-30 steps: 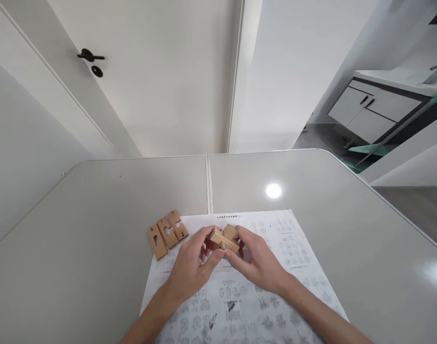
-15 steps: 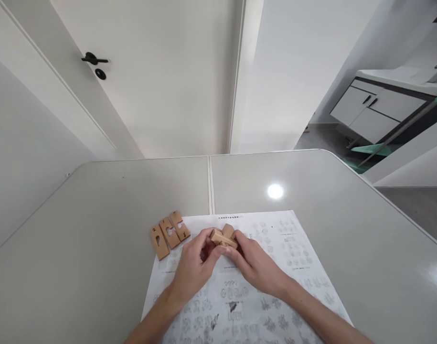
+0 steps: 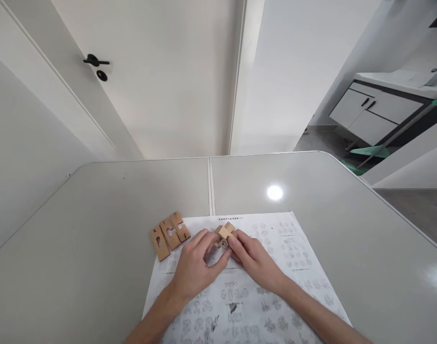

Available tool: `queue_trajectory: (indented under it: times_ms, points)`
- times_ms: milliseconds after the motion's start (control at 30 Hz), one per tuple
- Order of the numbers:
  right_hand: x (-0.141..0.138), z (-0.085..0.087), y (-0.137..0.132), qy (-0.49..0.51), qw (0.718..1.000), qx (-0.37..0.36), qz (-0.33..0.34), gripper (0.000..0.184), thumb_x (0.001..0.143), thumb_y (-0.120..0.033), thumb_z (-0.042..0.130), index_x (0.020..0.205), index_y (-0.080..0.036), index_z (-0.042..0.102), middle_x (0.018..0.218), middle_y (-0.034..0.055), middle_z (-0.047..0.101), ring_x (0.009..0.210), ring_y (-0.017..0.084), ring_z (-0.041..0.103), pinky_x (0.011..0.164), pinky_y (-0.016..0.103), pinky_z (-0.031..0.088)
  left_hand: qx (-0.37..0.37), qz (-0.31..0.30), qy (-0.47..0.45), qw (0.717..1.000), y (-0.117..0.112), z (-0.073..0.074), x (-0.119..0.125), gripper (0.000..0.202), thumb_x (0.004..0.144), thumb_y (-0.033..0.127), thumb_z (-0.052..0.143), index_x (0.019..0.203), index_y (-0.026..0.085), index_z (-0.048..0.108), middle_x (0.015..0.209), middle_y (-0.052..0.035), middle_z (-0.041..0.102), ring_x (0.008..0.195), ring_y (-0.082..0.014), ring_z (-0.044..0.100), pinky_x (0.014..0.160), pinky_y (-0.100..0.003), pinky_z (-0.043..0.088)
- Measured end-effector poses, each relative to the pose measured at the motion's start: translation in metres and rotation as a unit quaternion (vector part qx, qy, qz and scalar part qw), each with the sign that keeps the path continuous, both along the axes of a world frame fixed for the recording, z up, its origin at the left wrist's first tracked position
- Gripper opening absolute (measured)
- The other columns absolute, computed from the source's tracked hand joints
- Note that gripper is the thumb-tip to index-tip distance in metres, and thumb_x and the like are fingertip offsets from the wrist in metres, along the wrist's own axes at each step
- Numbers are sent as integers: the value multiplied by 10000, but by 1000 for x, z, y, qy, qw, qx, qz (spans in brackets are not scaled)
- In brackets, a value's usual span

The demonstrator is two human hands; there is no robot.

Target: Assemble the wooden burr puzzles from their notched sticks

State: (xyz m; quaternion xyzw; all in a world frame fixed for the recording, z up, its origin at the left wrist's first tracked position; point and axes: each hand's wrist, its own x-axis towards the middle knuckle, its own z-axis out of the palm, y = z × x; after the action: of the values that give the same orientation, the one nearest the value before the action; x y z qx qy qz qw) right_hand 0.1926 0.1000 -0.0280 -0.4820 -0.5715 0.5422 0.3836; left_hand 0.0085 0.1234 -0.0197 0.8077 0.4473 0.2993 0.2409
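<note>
My right hand (image 3: 256, 258) grips a small wooden interlocking puzzle (image 3: 225, 232) between thumb and fingers. Its light brown blocks cross one another, and a dark handwritten mark shows on the near face. Beside it on the left, my left hand (image 3: 198, 260) has its fingertips at the puzzle's left side. The left thumb is stretched out below, apart from those fingers. Left of the hands lie three flat wooden pieces in a row: one with an oval slot (image 3: 163, 251), one with a notched cutout (image 3: 173, 240) and another notched one (image 3: 183, 233). Handwritten numbers mark them.
Under the hands lies a large printed paper sheet (image 3: 297, 277) with rows of faint diagrams. It rests on a grey table (image 3: 96, 229) with a seam (image 3: 210, 186) down its middle. Beyond stand a door (image 3: 168, 86) and, at right, a white cabinet (image 3: 376, 112).
The puzzle has been turned, so a marked face now shows. My left thumb and fingers have loosened from it, while my right hand keeps its grip. The flat pieces stay in place.
</note>
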Motion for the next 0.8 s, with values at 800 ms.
queue_trajectory:
  times_ms: [800]
  points:
    - [15, -14, 10, -218, 941, 221, -134, 271, 1032, -422, 480, 1137, -233, 645, 1067, 115, 639, 960, 262, 595, 811, 401, 502, -296, 30, -266, 917, 0, 13, 3, 385, 1027, 494, 465, 1085, 155, 636, 756, -13, 632, 588, -124, 595, 548, -242, 489]
